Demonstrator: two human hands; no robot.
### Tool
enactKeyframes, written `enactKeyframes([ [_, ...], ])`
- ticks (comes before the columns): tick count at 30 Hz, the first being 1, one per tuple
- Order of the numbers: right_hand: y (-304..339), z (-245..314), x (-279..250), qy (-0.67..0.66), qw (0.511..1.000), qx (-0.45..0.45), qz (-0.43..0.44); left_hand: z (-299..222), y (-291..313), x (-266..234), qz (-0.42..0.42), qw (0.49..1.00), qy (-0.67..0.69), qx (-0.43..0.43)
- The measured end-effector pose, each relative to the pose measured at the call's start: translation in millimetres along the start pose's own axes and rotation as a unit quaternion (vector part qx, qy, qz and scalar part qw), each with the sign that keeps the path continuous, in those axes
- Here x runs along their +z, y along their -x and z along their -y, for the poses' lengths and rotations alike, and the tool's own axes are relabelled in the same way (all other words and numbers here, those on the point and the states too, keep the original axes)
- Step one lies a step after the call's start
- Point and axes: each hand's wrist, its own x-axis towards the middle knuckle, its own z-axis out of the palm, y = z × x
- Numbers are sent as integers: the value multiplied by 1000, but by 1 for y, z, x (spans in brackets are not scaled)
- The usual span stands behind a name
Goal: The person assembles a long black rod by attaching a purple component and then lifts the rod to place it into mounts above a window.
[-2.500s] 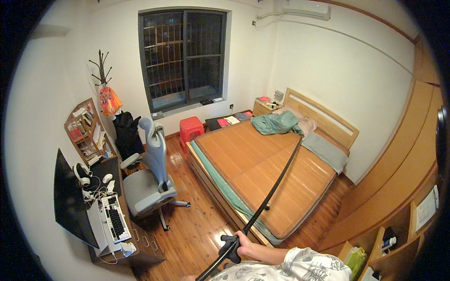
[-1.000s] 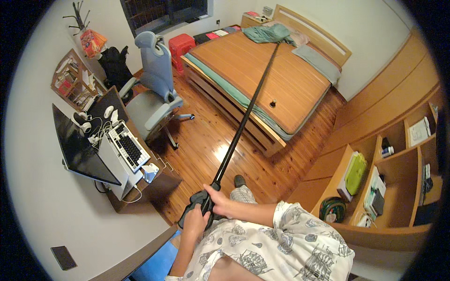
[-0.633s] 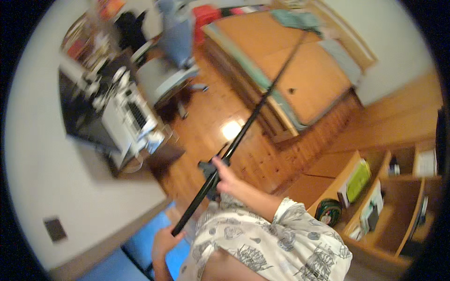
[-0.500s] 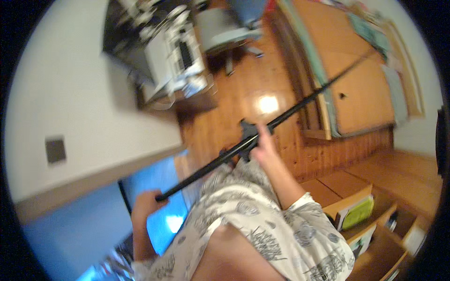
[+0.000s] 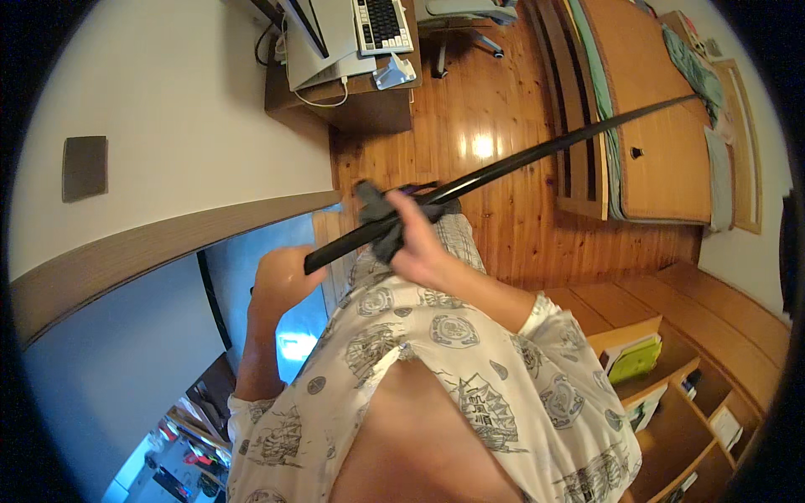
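A long, glossy black pole (image 5: 520, 159) slants across in front of my body, from lower left to the bed at upper right. Around its near end my left hand (image 5: 288, 277) is closed. Farther along, my right hand (image 5: 415, 243) closes on the pole together with a dark grey piece (image 5: 373, 205) that looks like bunched cloth wrapped round it. Slight blur and my fingers hide how that piece sits on the underside.
At upper left a desk (image 5: 348, 109) carries a laptop and a keyboard (image 5: 381, 25). An office chair (image 5: 457, 12) stands beside it. A bed (image 5: 658, 159) is at upper right, open wooden shelves (image 5: 671, 377) at lower right. To my left are a wall and a blue-lit doorway.
The pole and both hands have shifted in view as my head turned. My right hand and the grey piece are now closer to my left hand along the pole.
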Motion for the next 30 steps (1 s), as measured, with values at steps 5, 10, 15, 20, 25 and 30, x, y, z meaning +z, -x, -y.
enactKeyframes([
  [5,4,-44,34,42,996,61,51,23,8,-4,-14,997,52,52],
  [10,13,-8,19,35,990,-140,-2,69,31,-13,72,994,-2,84],
  [15,16,171,-27,16,923,-345,-168,89,48,-24,141,982,57,109],
  [20,15,267,-50,123,833,-451,-296,103,63,-29,128,955,256,75],
  [25,2,207,-44,400,657,-424,-478,108,61,-12,112,887,448,-17],
  [30,29,87,-1,482,437,-726,-223,102,58,0,77,834,547,-10],
])
